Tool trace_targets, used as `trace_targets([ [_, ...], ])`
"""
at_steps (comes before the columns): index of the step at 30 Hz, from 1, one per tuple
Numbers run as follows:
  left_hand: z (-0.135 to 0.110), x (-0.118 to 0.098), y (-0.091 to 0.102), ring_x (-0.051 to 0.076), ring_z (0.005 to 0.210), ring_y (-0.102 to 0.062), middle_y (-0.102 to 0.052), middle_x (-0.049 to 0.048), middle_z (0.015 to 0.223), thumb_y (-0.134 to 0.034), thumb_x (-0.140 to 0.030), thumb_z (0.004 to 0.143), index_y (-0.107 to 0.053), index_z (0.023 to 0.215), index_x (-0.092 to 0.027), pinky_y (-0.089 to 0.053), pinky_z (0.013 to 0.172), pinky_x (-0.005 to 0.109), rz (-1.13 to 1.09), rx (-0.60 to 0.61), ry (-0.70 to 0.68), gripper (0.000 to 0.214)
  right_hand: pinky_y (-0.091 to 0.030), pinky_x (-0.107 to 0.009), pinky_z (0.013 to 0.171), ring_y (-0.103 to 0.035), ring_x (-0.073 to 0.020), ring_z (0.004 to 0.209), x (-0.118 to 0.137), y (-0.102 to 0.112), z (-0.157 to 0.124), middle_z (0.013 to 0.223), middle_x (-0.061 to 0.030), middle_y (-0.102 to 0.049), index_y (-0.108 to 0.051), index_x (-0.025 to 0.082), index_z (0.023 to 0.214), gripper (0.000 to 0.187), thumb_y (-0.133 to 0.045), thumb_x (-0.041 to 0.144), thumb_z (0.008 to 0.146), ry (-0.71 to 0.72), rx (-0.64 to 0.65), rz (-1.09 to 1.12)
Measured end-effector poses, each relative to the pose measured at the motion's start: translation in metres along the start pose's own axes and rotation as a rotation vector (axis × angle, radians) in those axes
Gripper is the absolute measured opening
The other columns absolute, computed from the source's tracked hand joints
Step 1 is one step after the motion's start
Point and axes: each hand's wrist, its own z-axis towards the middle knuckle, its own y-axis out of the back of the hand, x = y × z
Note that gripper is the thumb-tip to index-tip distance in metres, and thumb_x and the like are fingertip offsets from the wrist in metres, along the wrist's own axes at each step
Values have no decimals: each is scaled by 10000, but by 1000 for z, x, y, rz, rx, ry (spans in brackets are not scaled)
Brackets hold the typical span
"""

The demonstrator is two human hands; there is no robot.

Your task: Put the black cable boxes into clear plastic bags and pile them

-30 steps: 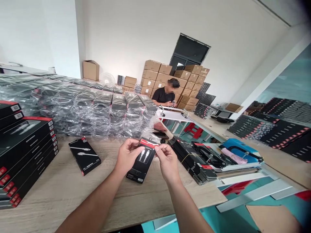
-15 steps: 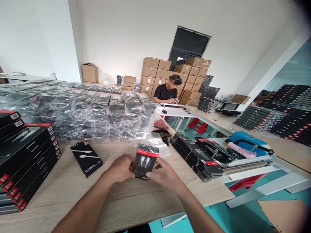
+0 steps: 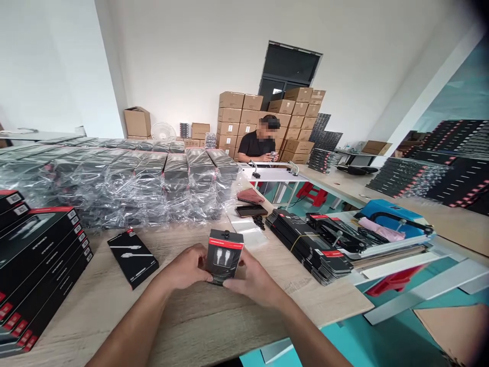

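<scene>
Both hands are on it now: the left grip [image 3: 185, 266] and right grip [image 3: 254, 284] are clasping a black cable box [image 3: 225, 253] upright at twelve o'clock from the wrists, apparently just over the table [image 3: 114, 316]. A slick surface could be letting it slip toward the flat box [image 3: 132, 257] at nine o'clock.

Body log, your own | left hand [image 3: 186, 266]: bare skin, rounded back, the knuckles are soft in the picture | right hand [image 3: 250, 282]: bare also, same shape, its fingers [image 3: 239, 288] a little blurred | left forearm [image 3: 130, 321], right forearm [image 3: 305, 331]: bare, slim, reaching from behind each hand to lower view edge
</scene>
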Motion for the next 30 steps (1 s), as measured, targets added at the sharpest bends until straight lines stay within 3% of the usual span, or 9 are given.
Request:
trace_targets([
  [2, 0, -2, -1, 249, 953, -616, -692, 58, 978, -717, -191, 617, -685, 919, -158, -465, 855, 335, -42, 51, -17, 305, -479, -363, 878, -594, -221, 984, 3, 3, 4, 1074, -53, -648, -603, 225, 1170, 462, -720, 274, 725, 22, 18, 9],
  [5, -1, -7, -4, 239, 1011, -605, -676, 70, 1047, -671, -218, 709, -643, 1043, -167, -454, 895, 340, -131, 89, -45, 339, -490, -327, 808, -609, -195, 862, 2, 7, 16, 953, -40, -666, -641, 200, 1035, 270, -644, 337, 802, 13, 4, 32],
  [9, 2, -10, -15, 217, 902, -623, -681, 68, 987, -720, -232, 683, -564, 1165, -174, -480, 780, 304, -195, 75, -16, 510, -491, -319, 763, -613, -197, 807, -4, 16, 32, 896, -41, -681, -642, 193, 944, 273, -662, 411, 780, 2, -179, 220],
  [13, 7, -12, -30, 196, 820, -597, -683, 36, 916, -707, -185, 663, -624, 1024, -169, -460, 734, 284, -24, -20, -44, 371, -507, -331, 707, -621, -206, 761, -17, 19, 35, 858, -49, -688, -643, 198, 939, 351, -696, 477, 731, -53, -322, 405],
  [17, 7, -15, -34, 208, 817, -593, -689, 26, 875, -659, -255, 716, -655, 913, -175, -458, 758, 299, 104, -57, -30, 213, -504, -306, 616, -607, -182, 666, -34, 16, 27, 822, -41, -681, -634, 196, 908, 382, -715, 506, 701, -129, -335, 523],
  [19, 4, -17, -32, 222, 837, -598, -690, 35, 899, -683, -283, 701, -660, 946, -178, -463, 768, 309, 90, 10, -22, 267, -491, -284, 586, -592, -166, 635, -40, 17, 24, 796, -33, -673, -633, 194, 903, 382, -726, 499, 692, -141, -349, 555],
  [23, 3, -25, -30, 244, 953, -595, -662, 81, 1066, -697, -351, 714, -579, 1203, -179, -451, 878, 347, -137, 137, -50, 532, -482, -267, 575, -572, -144, 604, -43, 22, 22, 755, -20, -655, -626, 188, 875, 368, -733, 487, 689, -151, -388, 620],
  [25, 5, -29, -36, 240, 940, -599, -665, 80, 1044, -718, -341, 691, -570, 1209, -175, -461, 852, 338, -175, 111, -7, 564, -479, -264, 566, -565, -141, 595, -43, 23, 22, 735, -18, -649, -624, 181, 840, 374, -730, 504, 681, -151, -380, 609],
  [30, 13, -37, -55, 210, 807, -598, -683, 36, 881, -706, -204, 644, -644, 1025, -162, -459, 715, 287, 79, 2, 114, 388, -466, -248, 535, -550, -131, 569, -44, 22, 19, 703, -8, -634, -620, 176, 807, 376, -724, 513, 677, -156, -391, 658],
])
